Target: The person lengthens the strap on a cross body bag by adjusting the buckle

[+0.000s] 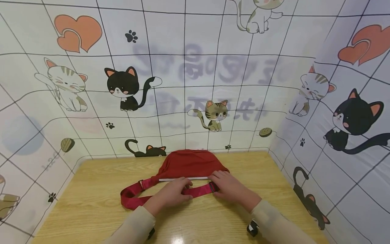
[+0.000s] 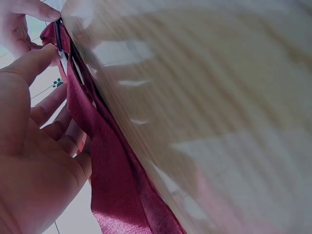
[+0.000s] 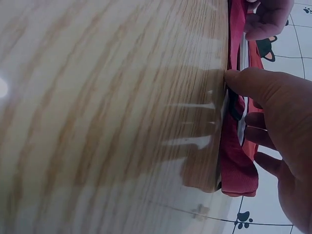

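A red waist bag (image 1: 193, 163) lies on the wooden table, its white zipper edge (image 1: 198, 178) toward me. Its crimson strap (image 1: 199, 191) loops out to the left and runs back below the bag. My left hand (image 1: 173, 192) is over the strap, fingers loosely bent near the zipper. In the left wrist view, that hand's thumb (image 2: 36, 63) touches near the strap. My right hand (image 1: 230, 188) rests at the bag's right end, fingertips on its lower edge. Its thumb (image 3: 246, 83) touches the strap beside the black buckle (image 1: 212, 186). Part of the bag's right end is hidden by that hand.
The pale wooden table (image 1: 100, 183) ends at white sheeting (image 1: 170, 74) with cats, hearts and grid lines, at the back and both sides. A second slider (image 1: 141, 184) sits on the strap's left part. A small black-and-white item (image 1: 252, 228) is by the right sleeve.
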`<state>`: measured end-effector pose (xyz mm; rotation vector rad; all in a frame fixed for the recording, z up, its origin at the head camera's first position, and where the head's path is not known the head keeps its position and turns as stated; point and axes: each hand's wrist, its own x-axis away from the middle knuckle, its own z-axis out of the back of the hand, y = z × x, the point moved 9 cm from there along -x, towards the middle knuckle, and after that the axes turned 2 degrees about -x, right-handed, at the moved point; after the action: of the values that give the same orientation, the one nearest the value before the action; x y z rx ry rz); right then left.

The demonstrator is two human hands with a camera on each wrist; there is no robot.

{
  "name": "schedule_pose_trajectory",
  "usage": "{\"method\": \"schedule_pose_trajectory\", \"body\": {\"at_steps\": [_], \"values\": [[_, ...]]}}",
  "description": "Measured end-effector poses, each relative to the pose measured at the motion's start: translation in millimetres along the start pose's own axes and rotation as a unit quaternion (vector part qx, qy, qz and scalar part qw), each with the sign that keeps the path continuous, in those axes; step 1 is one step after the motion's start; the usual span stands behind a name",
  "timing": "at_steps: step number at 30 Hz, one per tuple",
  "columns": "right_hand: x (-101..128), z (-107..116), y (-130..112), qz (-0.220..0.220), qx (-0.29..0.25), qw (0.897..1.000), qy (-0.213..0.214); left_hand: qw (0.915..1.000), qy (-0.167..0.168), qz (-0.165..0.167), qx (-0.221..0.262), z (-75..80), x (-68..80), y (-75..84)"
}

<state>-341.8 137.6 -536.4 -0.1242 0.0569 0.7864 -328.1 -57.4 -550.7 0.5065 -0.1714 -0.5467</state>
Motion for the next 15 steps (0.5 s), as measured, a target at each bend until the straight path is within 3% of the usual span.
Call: {"method": "schedule_pose_trajectory", "body": {"at_steps": [15], "values": [[-1.5,0.8,-1.9,0.029,-0.013,0.999,0.004,0.9966,0.003,-0.035,-0.075,-3.5,-4.2,6.9]]}}
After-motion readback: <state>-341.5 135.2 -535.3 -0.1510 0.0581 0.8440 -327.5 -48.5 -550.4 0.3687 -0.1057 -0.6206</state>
